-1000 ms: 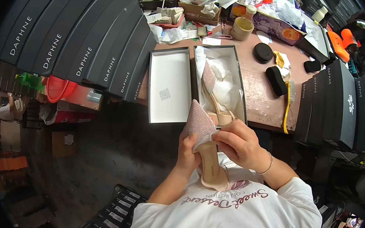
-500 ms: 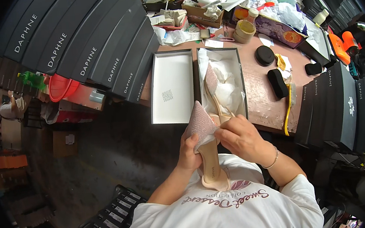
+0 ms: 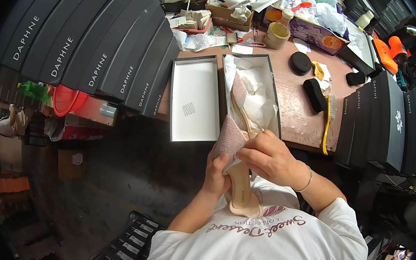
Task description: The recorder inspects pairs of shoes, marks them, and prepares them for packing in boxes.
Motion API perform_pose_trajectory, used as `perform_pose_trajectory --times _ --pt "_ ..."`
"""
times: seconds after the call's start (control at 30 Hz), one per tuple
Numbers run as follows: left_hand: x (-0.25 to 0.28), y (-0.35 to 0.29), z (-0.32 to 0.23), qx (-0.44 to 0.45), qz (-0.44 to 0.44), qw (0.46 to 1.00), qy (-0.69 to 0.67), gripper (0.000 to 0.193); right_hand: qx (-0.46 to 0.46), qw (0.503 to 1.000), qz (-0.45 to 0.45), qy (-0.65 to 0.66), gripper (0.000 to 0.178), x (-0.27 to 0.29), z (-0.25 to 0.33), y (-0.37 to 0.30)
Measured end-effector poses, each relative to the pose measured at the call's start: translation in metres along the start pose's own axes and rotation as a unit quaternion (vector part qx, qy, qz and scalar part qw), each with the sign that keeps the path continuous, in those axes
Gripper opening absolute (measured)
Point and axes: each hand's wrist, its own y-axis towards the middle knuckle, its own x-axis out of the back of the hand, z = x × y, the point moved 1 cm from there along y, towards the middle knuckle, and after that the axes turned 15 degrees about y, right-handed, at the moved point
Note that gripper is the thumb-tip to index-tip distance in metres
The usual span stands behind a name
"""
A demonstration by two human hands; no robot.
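A pink pointed-toe shoe (image 3: 230, 139) with a glittery upper and a beige insole is held in front of my chest, toe pointing away. My left hand (image 3: 216, 173) wraps round its left side, thumb on the upper. My right hand (image 3: 269, 159) is closed, its fingertips pinching at the right edge of the shoe's opening. Those fingers hide whether anything thin is between them. Just beyond, the matching shoe (image 3: 239, 91) lies in an open shoe box (image 3: 274, 86), beside crumpled white tissue paper (image 3: 257, 107).
The white-lined box lid (image 3: 193, 101) lies left of the box. Stacked dark shoe boxes (image 3: 104, 44) rise at left, with more boxes (image 3: 385, 113) at right. On the table are a yellow brush (image 3: 329, 123), a black sponge-like block (image 3: 315, 95), a round black tin (image 3: 301, 63) and a jar (image 3: 277, 35).
My right hand has shifted slightly left over the shoe's opening, covering the whitish edge that showed before. My left hand keeps its hold on the shoe.
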Motion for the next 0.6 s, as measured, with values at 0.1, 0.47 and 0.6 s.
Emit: perform_pose_trajectory --times 0.1,0.47,0.6 --pt "0.001 0.0 0.001 -0.005 -0.021 0.999 0.037 0.077 -0.049 0.997 0.038 -0.047 0.03 0.004 -0.007 -0.009" --pt "0.001 -0.001 -0.001 -0.035 -0.009 0.999 0.04 0.076 -0.051 0.998 -0.014 -0.027 0.03 0.006 0.001 -0.003" --pt "-0.001 -0.001 0.0 0.005 0.005 1.0 0.014 0.072 -0.031 0.999 -0.004 -0.013 0.026 0.003 0.007 0.0"
